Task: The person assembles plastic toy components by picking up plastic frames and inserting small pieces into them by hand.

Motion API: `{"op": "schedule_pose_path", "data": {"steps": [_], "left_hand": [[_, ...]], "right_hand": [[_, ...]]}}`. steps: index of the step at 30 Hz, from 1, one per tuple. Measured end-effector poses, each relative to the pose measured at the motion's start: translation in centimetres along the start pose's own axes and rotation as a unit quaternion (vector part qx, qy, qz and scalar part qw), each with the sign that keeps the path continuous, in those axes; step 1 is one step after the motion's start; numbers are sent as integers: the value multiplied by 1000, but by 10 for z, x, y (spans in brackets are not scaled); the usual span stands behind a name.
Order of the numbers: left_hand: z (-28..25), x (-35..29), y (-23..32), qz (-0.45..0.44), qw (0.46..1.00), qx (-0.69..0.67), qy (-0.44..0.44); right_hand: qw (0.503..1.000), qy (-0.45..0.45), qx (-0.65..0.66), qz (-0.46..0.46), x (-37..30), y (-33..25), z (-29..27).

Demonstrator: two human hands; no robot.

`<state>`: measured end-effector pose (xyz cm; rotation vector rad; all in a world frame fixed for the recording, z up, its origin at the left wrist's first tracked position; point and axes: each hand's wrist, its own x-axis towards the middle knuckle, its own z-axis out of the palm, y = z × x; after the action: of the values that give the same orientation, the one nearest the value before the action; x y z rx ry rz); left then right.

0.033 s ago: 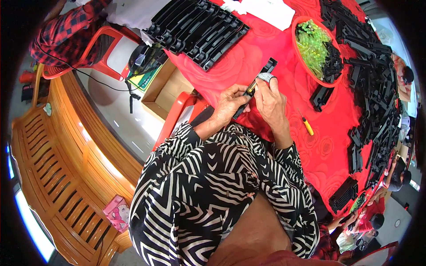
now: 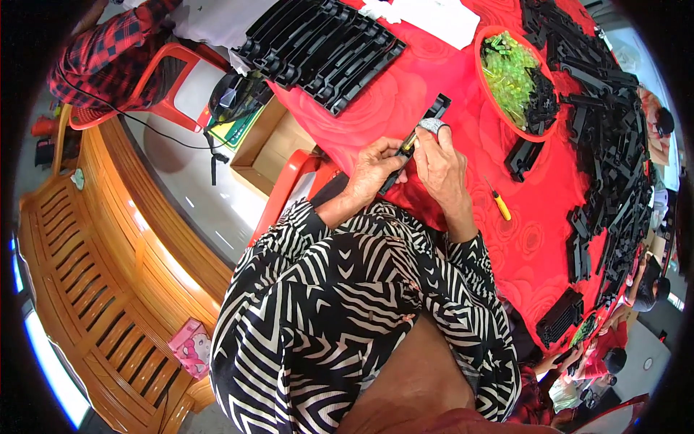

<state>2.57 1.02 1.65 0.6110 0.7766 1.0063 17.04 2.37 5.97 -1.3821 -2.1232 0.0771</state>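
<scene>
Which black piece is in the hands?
The long, narrow black plastic strip in the left hand, touched by the right hand; the neat row of black strips and jumbled black pile lie on the red tablecloth.

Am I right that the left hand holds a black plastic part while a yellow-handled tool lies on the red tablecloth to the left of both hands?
Not quite: in the head view, the yellow-handled tool lies on the red tablecloth right of the right hand. The left hand does hold the black plastic part.

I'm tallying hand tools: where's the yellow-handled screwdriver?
In the head view, the yellow-handled screwdriver lies on the red rose-patterned tablecloth, right of the person's bare right hand.
</scene>
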Motion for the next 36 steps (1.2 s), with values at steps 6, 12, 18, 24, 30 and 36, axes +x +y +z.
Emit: {"op": "schedule_pose_path", "data": {"steps": [6,12,18,24,30,36], "left_hand": [[3,-3,3,8,998,53,16],[7,-1,5,-8,989,145,29],[8,0,2,13,986,157,44],[8,0,-2,8,985,172,18],[3,3,-7,19,985,168,28],[2,3,-8,22,986,166,25]], "right_hand": [[999,-33,-20,-24,3,-4,-4],[1000,-23,-1,2,-3,1,2],[999,27,21,20,-10,2,9],[997,30,35,55,-17,1,5],[998,-1,34,45,-16,2,1],[1000,2,16,10,-17,4,4]]}}
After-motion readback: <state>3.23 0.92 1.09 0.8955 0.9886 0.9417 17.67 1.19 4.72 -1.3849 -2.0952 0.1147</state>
